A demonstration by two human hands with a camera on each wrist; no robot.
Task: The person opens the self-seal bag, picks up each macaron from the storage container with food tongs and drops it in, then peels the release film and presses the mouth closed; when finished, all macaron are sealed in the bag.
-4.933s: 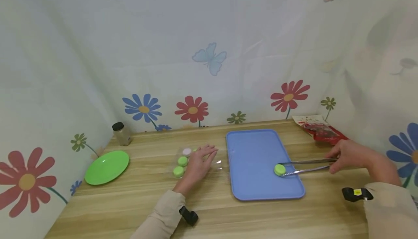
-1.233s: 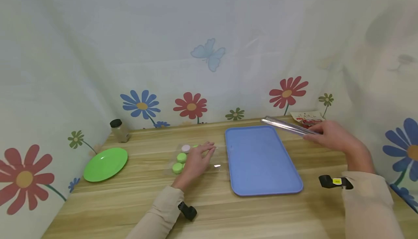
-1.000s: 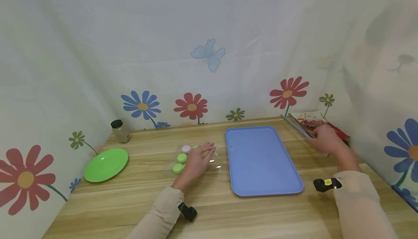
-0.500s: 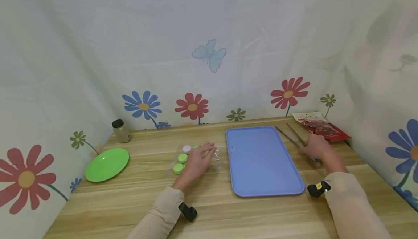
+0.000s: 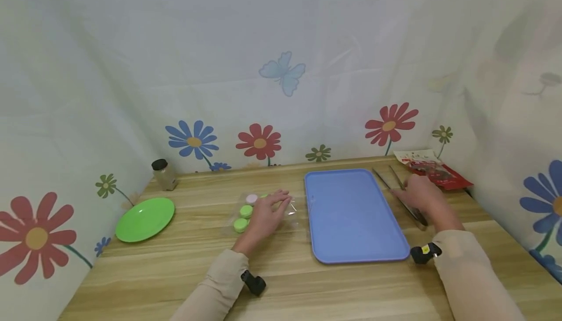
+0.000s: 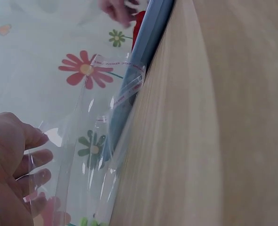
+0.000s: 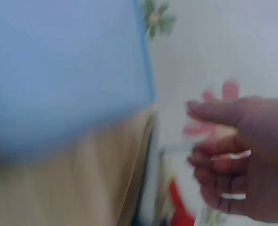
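My left hand [image 5: 265,216] rests on a clear plastic package [image 5: 289,222] holding several green macarons [image 5: 246,211] and a pale pink macaron [image 5: 251,199]. The hand hides part of it. In the left wrist view, loosely bent fingers [image 6: 37,179] stand against the see-through wrap [image 6: 89,141], with the thumb apart. To the right of the blue tray [image 5: 355,216], metal tongs [image 5: 414,213] lie spread on the table. Just over them is my right hand [image 5: 421,196]. The right wrist view shows its fingers [image 7: 219,162] relaxed, with nothing between them.
A green plate [image 5: 146,219] stands at the left, with a black-lidded jar [image 5: 164,177] behind it. A red and white pouch [image 5: 434,169] lies at the back right. Flower-printed cloth [image 5: 210,67] walls in the wooden table [image 5: 281,287].
The tongs, earlier gripping a green macaron over the tray, are now laid down beside it and released by the right hand. That macaron no longer shows on the tray. The left hand stays put.
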